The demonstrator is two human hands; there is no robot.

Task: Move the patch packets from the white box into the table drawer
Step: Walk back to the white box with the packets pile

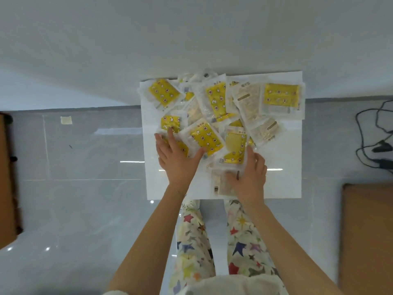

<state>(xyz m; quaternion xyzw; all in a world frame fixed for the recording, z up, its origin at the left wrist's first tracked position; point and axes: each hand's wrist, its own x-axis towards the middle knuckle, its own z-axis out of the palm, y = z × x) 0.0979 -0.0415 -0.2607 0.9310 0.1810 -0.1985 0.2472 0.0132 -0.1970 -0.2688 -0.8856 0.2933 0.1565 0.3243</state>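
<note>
Several patch packets point(214, 99), clear pouches with yellow printed inserts, lie scattered and overlapping on a white table top point(282, 158). My left hand point(176, 158) lies flat with spread fingers on the packets at the near left of the pile. My right hand point(248, 173) rests with relaxed fingers on a pale packet point(221, 184) at the near edge, its fingertips touching a yellow packet point(234, 150). Neither a white box nor a drawer shows.
The table stands against a white wall point(191, 39) on a glossy grey tiled floor point(85, 167). Black cables point(374, 135) lie on the floor at the right. A brown board point(365, 235) sits at the near right, brown furniture point(6, 177) at the left edge.
</note>
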